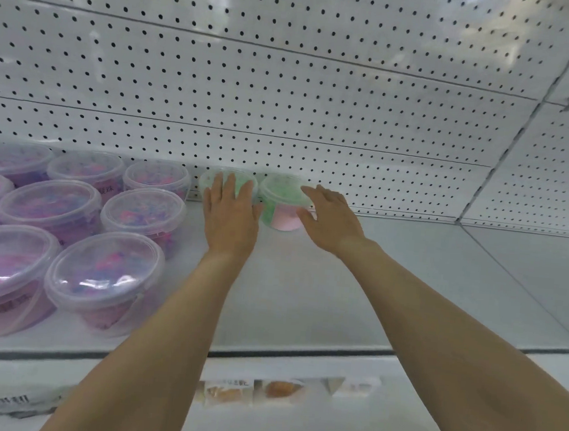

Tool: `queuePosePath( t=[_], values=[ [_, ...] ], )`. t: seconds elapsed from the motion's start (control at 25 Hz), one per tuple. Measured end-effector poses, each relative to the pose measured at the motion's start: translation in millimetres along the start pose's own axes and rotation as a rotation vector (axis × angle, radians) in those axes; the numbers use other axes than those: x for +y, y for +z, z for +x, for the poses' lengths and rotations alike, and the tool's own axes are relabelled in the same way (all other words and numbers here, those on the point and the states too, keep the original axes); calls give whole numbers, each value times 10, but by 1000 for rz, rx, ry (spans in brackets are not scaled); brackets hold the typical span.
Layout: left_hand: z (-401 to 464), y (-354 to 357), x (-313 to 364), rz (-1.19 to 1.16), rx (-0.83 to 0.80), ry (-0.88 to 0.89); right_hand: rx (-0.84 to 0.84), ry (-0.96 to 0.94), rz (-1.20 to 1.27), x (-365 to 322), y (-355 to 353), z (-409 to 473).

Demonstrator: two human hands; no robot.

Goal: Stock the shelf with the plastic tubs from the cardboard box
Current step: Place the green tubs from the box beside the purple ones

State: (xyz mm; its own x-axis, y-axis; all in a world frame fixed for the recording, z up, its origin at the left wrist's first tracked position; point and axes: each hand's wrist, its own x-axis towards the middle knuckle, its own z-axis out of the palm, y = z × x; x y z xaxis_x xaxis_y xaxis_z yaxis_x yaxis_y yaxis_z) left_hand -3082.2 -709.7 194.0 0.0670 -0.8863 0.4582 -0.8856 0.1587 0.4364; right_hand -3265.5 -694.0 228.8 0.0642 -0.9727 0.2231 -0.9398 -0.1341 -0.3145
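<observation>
Both hands reach deep: left hand (229, 215) lies flat-fingered against one green tub (228, 180), right hand (329, 216) spread loose beside the other green tub (282, 201), gripping nothing. Both tubs sit at the shelf (391, 279) back near the pegboard (286, 95). Best nudge them level, square with the purple tubs (68, 231)

At nine o'clock we see clear round plastic tubs (105, 282) filled with pink and purple, at twelve o'clock two clear round tubs (282, 201) filled green over pink, on a plain white metal shelf (391, 276) backed by white pegboard (286, 95) dotted with black holes.
</observation>
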Motion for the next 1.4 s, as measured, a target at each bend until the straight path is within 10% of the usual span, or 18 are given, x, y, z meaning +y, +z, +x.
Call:
queuePosePath(
  t=[0.72, 1.12, 1.4],
  values=[
    [-2366, -835, 3298, -49, -68, 339, 145, -86, -77, 2024, -2259, -2894],
    [-4150, 1236, 3189, -203, -673, 123, -233, 406, 178, 3640, -494, -4579],
    [-5244, 2329, 2576, -224, -1073, -180, -343, 1073, 579, 4080, 939, -5588]
  ],
)
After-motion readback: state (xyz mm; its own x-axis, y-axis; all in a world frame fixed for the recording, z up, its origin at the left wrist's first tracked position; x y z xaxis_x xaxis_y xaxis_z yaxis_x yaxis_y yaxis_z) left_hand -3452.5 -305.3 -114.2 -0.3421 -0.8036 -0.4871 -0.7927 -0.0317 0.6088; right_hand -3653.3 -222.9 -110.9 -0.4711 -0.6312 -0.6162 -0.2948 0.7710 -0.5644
